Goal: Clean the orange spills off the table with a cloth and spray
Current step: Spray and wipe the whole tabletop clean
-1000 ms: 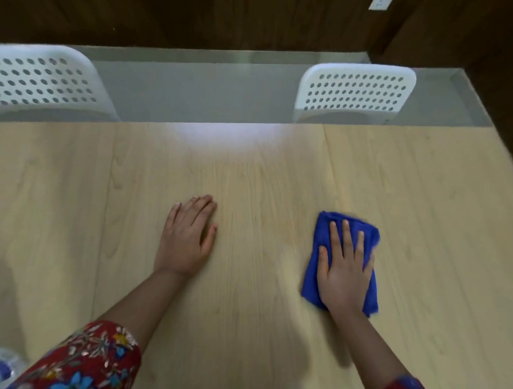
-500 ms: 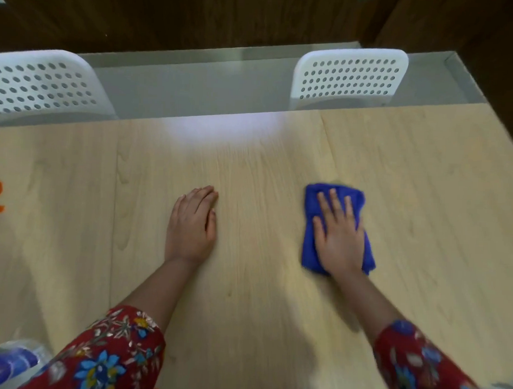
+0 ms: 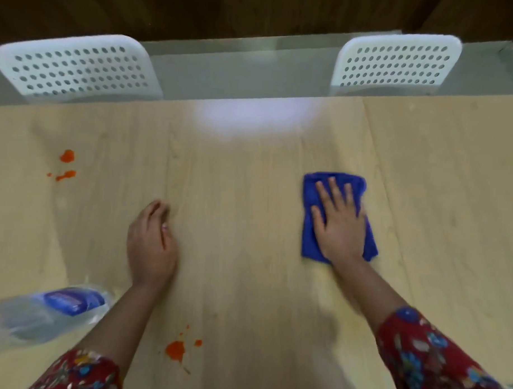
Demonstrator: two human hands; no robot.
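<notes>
Pressing the cloth (image 3: pixel 308 239) under my flat right hand (image 3: pixel 340 226), left hand (image 3: pixel 150 246) loose and empty; my left sleeve (image 3: pixel 80 374) could smear the near spill (image 3: pixel 175 350).

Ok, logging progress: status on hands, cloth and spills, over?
Right hand flat on blue cloth, left hand loose, empty. Far-left orange spill and near orange spill unwiped. Spray bottle lies beside left forearm; nothing blocking.

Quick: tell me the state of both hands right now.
Left hand: open, fingers loosely curled, holding nothing.
Right hand: open, fingers flat, pressing on the blue cloth.
</notes>
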